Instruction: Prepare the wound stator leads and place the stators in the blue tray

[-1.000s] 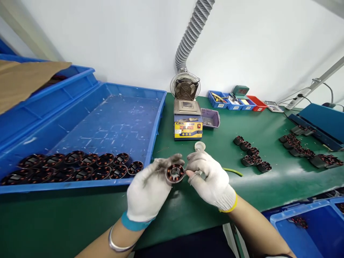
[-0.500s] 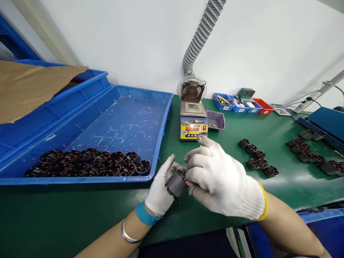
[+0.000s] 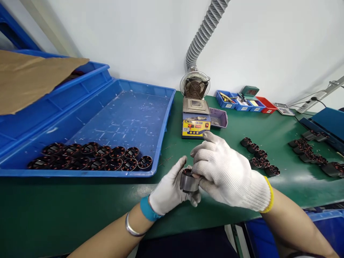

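Both hands wear white knit gloves and meet above the green mat. My left hand (image 3: 169, 190) cups a small dark round motor stator (image 3: 188, 181) from below, fingers wrapped round its side. My right hand (image 3: 225, 172) lies over the stator's right side, its fingertips pressed on the top edge. What lies between those fingertips is hidden.
A big blue tray (image 3: 158, 143) at left holds several stators (image 3: 94, 159) along its near edge. A solder pot (image 3: 195, 120) with a fan and grey hose stands behind the hands. More stators (image 3: 259, 159) lie at right, small bins (image 3: 242, 102) at the back.
The stator was turned from face-up to on its side, then more upright. My right hand moved over it and now covers its right side. The view shifted a little.
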`<move>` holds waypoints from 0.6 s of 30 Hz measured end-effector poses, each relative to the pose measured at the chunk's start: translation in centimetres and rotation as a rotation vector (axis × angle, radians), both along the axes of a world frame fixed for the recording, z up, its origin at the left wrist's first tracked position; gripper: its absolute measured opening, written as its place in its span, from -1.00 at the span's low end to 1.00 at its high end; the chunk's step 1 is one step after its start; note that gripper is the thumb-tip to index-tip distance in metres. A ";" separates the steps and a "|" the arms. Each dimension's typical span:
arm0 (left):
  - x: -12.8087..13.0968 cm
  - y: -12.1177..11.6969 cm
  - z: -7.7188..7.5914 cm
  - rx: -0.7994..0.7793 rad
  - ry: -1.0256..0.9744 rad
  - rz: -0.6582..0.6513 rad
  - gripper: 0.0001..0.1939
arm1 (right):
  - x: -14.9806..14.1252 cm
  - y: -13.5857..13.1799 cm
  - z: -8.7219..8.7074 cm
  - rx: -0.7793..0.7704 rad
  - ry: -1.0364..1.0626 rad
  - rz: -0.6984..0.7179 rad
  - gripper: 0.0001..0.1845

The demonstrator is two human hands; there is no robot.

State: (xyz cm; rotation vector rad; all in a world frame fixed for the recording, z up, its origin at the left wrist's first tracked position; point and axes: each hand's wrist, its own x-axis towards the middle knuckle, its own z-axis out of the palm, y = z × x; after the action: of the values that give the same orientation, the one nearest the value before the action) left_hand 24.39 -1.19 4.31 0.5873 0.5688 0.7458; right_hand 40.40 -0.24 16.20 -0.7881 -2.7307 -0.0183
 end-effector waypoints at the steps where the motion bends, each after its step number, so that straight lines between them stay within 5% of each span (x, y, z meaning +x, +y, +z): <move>1: 0.1 -0.2 -0.1 -0.011 -0.049 -0.052 -0.45 | 0.2 0.0 -0.2 -0.014 0.008 -0.008 -0.92; 4: 0.1 -0.6 0.1 0.053 -0.109 0.038 -0.58 | 1.6 0.0 -0.5 -0.078 0.114 -0.054 -0.93; 8: 0.3 -0.7 0.9 0.086 -0.058 0.258 -0.64 | 4.0 -0.4 -1.7 -0.113 0.644 -0.192 -0.90; 11: 0.8 -0.7 0.9 0.088 0.034 0.437 -0.61 | 3.4 -1.3 -4.9 -0.077 0.872 -0.339 -0.88; 14: 1.1 -1.1 0.4 0.271 0.288 0.559 -0.50 | 0.4 -2.5 -9.6 -0.103 0.731 -0.414 -0.60; 18: 0.3 -1.9 0.0 0.508 0.540 0.494 -0.51 | -2.2 -2.9 -13.4 -0.316 0.829 -0.566 -0.39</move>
State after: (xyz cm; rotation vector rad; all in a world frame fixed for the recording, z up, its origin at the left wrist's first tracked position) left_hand 24.70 -3.14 4.27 1.1593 1.0574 1.2251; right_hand 38.21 -3.19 2.75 -1.2762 -1.6951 0.5070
